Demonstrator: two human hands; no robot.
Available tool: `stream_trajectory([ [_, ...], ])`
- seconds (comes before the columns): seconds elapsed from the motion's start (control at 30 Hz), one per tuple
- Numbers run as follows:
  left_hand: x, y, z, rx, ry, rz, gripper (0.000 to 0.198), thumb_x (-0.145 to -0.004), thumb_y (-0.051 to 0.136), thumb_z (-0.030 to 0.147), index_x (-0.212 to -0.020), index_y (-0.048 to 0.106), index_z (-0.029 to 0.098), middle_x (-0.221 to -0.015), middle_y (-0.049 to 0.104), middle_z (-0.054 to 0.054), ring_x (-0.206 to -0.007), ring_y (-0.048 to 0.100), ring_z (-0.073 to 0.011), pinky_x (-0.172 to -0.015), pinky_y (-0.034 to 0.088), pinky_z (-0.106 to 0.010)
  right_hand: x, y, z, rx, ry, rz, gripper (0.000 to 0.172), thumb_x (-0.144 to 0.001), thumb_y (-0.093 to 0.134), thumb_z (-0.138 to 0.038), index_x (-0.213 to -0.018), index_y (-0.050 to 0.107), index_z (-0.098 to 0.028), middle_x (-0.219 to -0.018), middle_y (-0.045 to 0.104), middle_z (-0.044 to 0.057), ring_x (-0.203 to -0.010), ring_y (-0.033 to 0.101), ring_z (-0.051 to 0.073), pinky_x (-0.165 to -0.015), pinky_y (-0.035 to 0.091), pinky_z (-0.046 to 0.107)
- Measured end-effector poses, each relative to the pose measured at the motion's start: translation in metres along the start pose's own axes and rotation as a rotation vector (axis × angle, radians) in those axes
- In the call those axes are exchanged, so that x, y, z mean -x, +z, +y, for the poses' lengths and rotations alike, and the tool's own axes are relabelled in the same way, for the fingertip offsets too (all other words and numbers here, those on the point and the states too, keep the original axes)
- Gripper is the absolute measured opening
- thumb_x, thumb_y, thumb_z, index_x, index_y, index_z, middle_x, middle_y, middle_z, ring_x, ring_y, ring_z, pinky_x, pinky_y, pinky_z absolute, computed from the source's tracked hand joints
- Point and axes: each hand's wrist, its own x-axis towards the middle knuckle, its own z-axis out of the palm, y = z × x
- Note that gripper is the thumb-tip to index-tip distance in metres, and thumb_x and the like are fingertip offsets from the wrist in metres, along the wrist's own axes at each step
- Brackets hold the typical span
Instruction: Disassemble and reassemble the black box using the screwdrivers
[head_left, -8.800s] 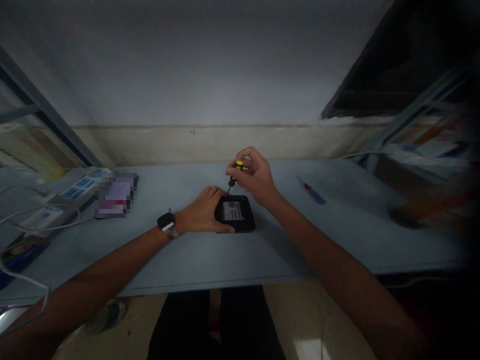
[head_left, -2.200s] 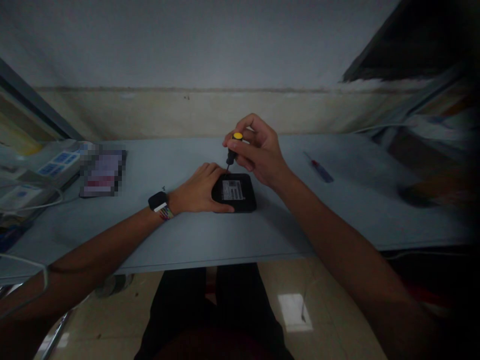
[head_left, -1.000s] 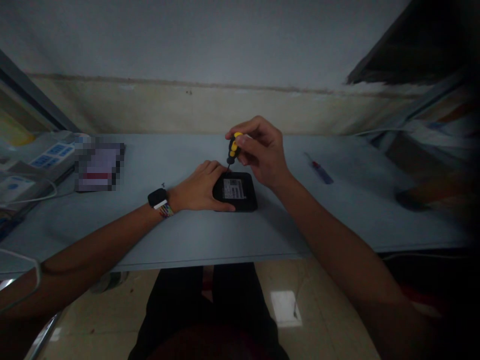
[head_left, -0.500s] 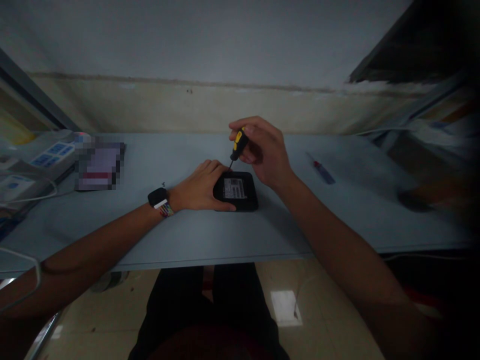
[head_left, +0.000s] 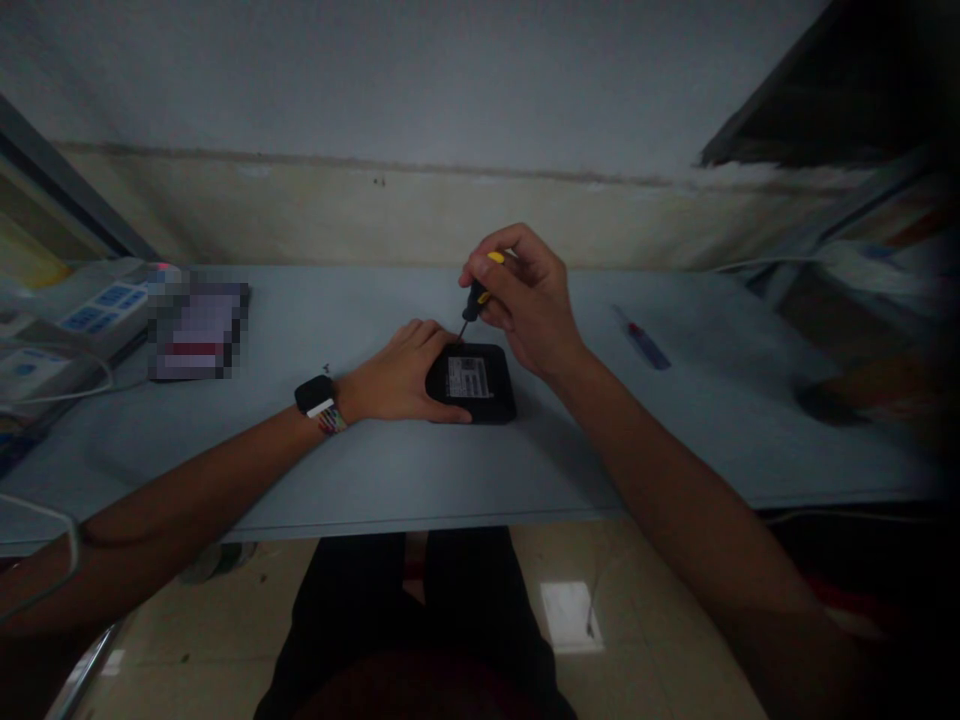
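A flat black box with rounded corners [head_left: 495, 385] and a printed label on its upper face lies on the table. My left hand [head_left: 405, 375] grips it from the left, thumb along the near edge and fingers over the far side. In my right hand [head_left: 529, 300] is a black and yellow screwdriver [head_left: 476, 300], closed in by thumb and fingers. Its shaft slants down to the box's far left corner, close to my left fingertips. Whether the tip sits in a screw is too small to tell.
A second screwdriver [head_left: 643, 343] lies on the table [head_left: 375, 480] to the right. At the left are a phone-like device with a blurred screen [head_left: 199, 330], white boxes with blue labels [head_left: 105, 310] and a white cable [head_left: 71, 530]. A wall rises behind the table.
My right fingers have shifted round the screwdriver's handle, which shows turned, with its yellow parts in a different place. My left hand and the box stay where they were.
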Motion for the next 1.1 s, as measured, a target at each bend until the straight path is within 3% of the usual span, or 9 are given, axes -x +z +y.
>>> stream_trajectory([
  [0.13, 0.0003, 0.0, 0.0001, 0.007, 0.006, 0.009, 0.095, -0.076, 0.081, 0.087, -0.138, 0.061, 0.018, -0.131, 0.064, -0.015, -0.123, 0.058, -0.0373, -0.112, 0.049, -0.056, -0.0012, -0.0031, -0.0003, -0.056, 0.029, -0.064, 0.034, -0.096, 0.079, -0.055, -0.11, 0.079, -0.023, -0.092, 0.08, 0.001, -0.043, 0.037, 0.004, -0.036, 0.031, 0.022],
  [0.3, 0.0005, 0.0011, -0.0012, -0.001, 0.0, 0.004, 0.097, -0.076, 0.08, 0.088, -0.139, 0.061, 0.018, -0.132, 0.064, -0.016, -0.123, 0.058, -0.0377, -0.111, 0.049, -0.057, -0.0029, -0.008, 0.0049, -0.006, -0.012, -0.055, 0.036, -0.096, 0.08, -0.057, -0.106, 0.078, -0.023, -0.102, 0.082, 0.001, -0.045, 0.046, 0.003, -0.035, 0.032, 0.019],
  [0.53, 0.0005, 0.0012, -0.001, 0.006, -0.002, 0.001, 0.095, -0.077, 0.081, 0.086, -0.14, 0.061, 0.018, -0.131, 0.064, -0.016, -0.122, 0.058, -0.0376, -0.112, 0.049, -0.058, -0.0046, -0.0063, 0.007, 0.004, -0.074, -0.05, 0.031, -0.096, 0.083, -0.053, -0.103, 0.072, -0.024, -0.105, 0.082, 0.001, -0.043, 0.04, 0.001, -0.034, 0.027, 0.017],
  [0.83, 0.002, 0.0003, -0.0008, 0.006, 0.004, 0.004, 0.099, -0.077, 0.081, 0.087, -0.143, 0.059, 0.016, -0.134, 0.063, -0.017, -0.125, 0.058, -0.038, -0.114, 0.048, -0.058, -0.0039, -0.0043, 0.0068, 0.019, -0.048, -0.009, 0.041, -0.085, 0.094, -0.049, -0.092, 0.062, -0.025, -0.087, 0.077, -0.004, -0.044, 0.032, 0.003, -0.034, 0.025, 0.019],
  [1.03, 0.0017, -0.0001, -0.0007, 0.01, -0.007, -0.001, 0.101, -0.077, 0.079, 0.09, -0.143, 0.059, 0.016, -0.134, 0.062, -0.017, -0.125, 0.057, -0.0385, -0.113, 0.048, -0.058, -0.0008, -0.0038, 0.0016, -0.004, -0.026, -0.094, 0.037, -0.093, 0.085, -0.053, -0.116, 0.075, -0.025, -0.091, 0.078, -0.001, -0.043, 0.036, 0.004, -0.035, 0.028, 0.022],
  [1.1, 0.0013, 0.0003, -0.0006, 0.011, -0.009, -0.005, 0.102, -0.077, 0.078, 0.091, -0.143, 0.06, 0.015, -0.134, 0.063, -0.018, -0.125, 0.056, -0.0385, -0.113, 0.048, -0.058, -0.0004, -0.0047, 0.0006, -0.032, -0.019, -0.12, 0.037, -0.097, 0.079, -0.055, -0.115, 0.078, -0.023, -0.095, 0.079, 0.001, -0.043, 0.039, 0.004, -0.036, 0.031, 0.022],
])
